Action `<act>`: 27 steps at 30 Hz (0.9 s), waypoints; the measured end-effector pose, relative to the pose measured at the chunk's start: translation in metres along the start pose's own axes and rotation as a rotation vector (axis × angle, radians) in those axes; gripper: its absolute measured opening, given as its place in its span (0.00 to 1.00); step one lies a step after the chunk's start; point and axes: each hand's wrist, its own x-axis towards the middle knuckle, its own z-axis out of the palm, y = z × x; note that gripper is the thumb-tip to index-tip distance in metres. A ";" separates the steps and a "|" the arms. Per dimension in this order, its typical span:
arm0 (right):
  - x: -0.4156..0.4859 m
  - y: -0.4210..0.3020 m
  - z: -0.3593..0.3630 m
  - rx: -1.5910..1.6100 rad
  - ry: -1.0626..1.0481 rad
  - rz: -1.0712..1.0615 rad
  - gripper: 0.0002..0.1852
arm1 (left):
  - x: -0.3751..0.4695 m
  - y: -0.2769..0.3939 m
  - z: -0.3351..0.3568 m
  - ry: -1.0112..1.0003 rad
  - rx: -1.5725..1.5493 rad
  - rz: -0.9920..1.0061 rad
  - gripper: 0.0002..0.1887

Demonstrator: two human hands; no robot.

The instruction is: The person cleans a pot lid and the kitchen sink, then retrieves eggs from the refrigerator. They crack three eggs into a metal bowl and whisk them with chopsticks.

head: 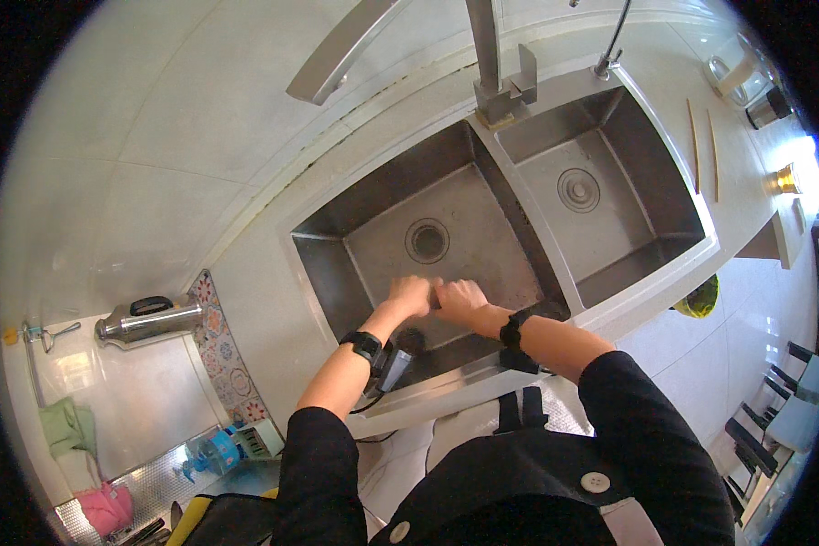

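Note:
My left hand [411, 294] and my right hand [461, 300] meet over the near part of the larger stainless-steel sink basin [454, 198]. Both have curled fingers and sit close together, knuckles up. A small dark patch shows between them, but I cannot tell whether they grip anything. Just beyond my hands lies the round drain [428, 241] in the basin floor. Black bands with devices are strapped around both wrists. A square metal faucet [488, 65] rises behind the basins, its spout [341, 58] reaching over to the left.
To the right is a smaller basin [604, 198] with a drain strainer [579, 190]. Two chopsticks [694, 147] lie on the counter beyond it. At left, a metal thermos flask [150, 321] lies near a patterned strip; a blue plastic bottle [211, 452] and cloths [68, 426] are below.

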 end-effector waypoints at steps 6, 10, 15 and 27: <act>0.004 0.015 -0.029 1.099 -0.292 0.446 0.17 | -0.039 0.011 0.013 0.743 -0.120 0.307 0.32; 0.004 0.008 -0.060 1.643 -1.068 0.533 0.15 | -0.054 0.010 0.006 0.930 0.006 0.489 0.33; -0.019 -0.013 -0.076 1.280 -1.218 0.287 0.16 | -0.049 -0.012 -0.014 0.920 0.225 0.861 0.16; 0.001 -0.019 -0.058 -0.254 -0.070 -0.248 0.07 | -0.046 0.002 0.004 0.662 -0.001 0.307 0.10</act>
